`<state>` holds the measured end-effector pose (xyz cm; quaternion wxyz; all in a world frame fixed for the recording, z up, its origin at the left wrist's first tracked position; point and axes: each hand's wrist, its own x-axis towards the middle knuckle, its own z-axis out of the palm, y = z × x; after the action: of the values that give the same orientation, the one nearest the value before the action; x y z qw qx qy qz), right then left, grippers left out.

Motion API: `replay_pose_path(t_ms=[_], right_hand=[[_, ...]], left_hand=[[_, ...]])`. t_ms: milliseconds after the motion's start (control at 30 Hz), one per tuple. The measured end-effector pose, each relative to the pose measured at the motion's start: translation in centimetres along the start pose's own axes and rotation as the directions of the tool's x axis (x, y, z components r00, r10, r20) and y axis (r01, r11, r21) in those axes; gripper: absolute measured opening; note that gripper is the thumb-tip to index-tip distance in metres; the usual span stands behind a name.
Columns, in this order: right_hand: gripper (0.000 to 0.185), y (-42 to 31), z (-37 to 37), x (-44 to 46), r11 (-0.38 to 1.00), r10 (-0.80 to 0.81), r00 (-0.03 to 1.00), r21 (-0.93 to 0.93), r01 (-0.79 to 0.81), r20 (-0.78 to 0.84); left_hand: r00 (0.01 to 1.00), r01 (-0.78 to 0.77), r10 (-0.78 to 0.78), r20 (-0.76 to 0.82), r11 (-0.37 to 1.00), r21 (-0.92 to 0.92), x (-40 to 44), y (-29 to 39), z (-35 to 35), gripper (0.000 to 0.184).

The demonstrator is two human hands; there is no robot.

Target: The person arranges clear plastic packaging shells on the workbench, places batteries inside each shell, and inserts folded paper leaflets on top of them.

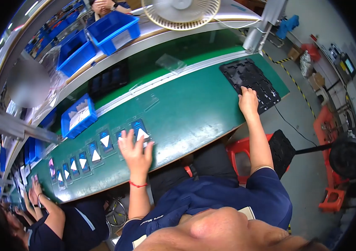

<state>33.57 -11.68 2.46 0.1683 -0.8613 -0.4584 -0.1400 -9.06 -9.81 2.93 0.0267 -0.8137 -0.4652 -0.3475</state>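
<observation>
Head view, left fingers (pixel 138 145) apart, pack (pixel 119 136) obscured, right fingers (pixel 249 91) on tray (pixel 241 72), grip unclear.

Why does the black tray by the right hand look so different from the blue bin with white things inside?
The tray is black, but the bin is blue. The tray is low and flat, while the bin has taller sides. The right hand is at the tray, but no hand is at the bin. Both are open on top.
</observation>
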Motion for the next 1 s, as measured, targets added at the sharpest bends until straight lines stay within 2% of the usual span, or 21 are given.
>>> replay_pose_path(t_ms=[67,133,233,300,333,400,500,567,600,633,667,700,733,767,800,833,1000], right_hand=[[0.029,0.7,0.3,0.0,0.996,-0.074,0.997,0.04,0.075,-0.026],[0.023,1.0,0.5,0.3,0.994,-0.082,0.996,0.066,0.083,-0.029],[0.025,1.2,-1.1,0.6,0.992,-0.084,0.994,0.085,0.091,-0.076],[0.028,1.8,-2.4,0.7,0.978,-0.074,0.968,0.171,0.118,-0.241],[0.028,2.2,-3.2,0.6,0.982,-0.06,0.969,0.163,0.101,-0.242],[0.032,3.6,-4.8,-0.3,0.99,0.008,0.953,0.138,0.036,-0.303],[0.028,8.6,-5.6,-2.5,0.973,0.217,0.911,0.004,-0.231,-0.35],[0.028,13.6,-4.1,-5.3,0.924,0.323,0.868,-0.073,-0.376,-0.378],[0.027,15.9,-3.1,-7.1,0.848,0.456,0.826,-0.121,-0.517,-0.331],[0.026,18.0,-1.8,-9.3,0.752,0.578,0.762,-0.17,-0.636,-0.292],[0.023,19.7,-0.2,-11.8,0.715,0.611,0.728,-0.178,-0.676,-0.311],[0.021,20.9,1.6,-14.0,0.644,0.692,0.671,-0.192,-0.74,-0.266],[0.022,22.1,3.5,-16.2,0.596,0.75,0.626,-0.194,-0.779,-0.214],[0.024,22.9,5.8,-18.2,0.549,0.795,0.577,-0.185,-0.815,-0.185],[0.025,23.3,7.6,-19.9,0.507,0.839,0.533,-0.2,-0.838,-0.107],[0.025,22.8,8.2,-20.7,0.532,0.818,0.558,-0.185,-0.826,-0.141],[0.023,23.1,8.4,-20.4,0.553,0.804,0.575,-0.165,-0.817,-0.152]], left_hand=[[0.991,-0.014,0.015,0.133,1.0,-0.008,0.9,2.5,1.3,0.032],[0.982,0.032,-0.031,0.185,0.999,-0.001,0.8,2.0,2.9,0.028],[0.982,0.083,-0.094,0.165,0.994,0.076,0.5,1.0,3.3,0.029],[0.984,0.092,-0.108,0.139,0.989,0.119,0.1,0.5,3.5,0.034],[0.986,0.091,-0.108,0.13,0.987,0.131,-0.1,0.2,3.7,0.036],[0.986,0.095,-0.119,0.12,0.978,0.185,0.1,0.5,3.5,0.042],[0.985,0.116,-0.137,0.109,0.977,0.181,0.5,0.9,3.4,0.045],[0.997,0.036,-0.042,0.068,0.996,0.081,0.8,1.4,3.1,0.045],[0.999,-0.013,0.013,0.049,1.0,0.006,1.1,1.6,3.1,0.045],[0.997,-0.057,0.06,0.047,0.997,-0.052,1.6,2.4,2.9,0.04],[0.994,-0.099,0.104,0.045,0.99,-0.105,2.3,3.2,2.7,0.024],[0.981,-0.171,0.18,0.078,0.979,-0.114,3.1,3.7,2.6,0.016],[0.962,-0.239,0.252,0.108,0.964,-0.118,4.0,4.1,2.4,0.009],[0.959,-0.249,0.262,0.109,0.961,-0.121,5.1,4.9,2.3,0.009],[0.935,-0.319,0.335,0.121,0.938,-0.134,6.4,5.8,2.3,0.007],[0.905,-0.386,0.405,0.129,0.911,-0.147,7.5,6.6,2.6,0.006],[0.888,-0.398,0.438,0.137,0.884,-0.246,9.0,6.9,6.2,0.006]])
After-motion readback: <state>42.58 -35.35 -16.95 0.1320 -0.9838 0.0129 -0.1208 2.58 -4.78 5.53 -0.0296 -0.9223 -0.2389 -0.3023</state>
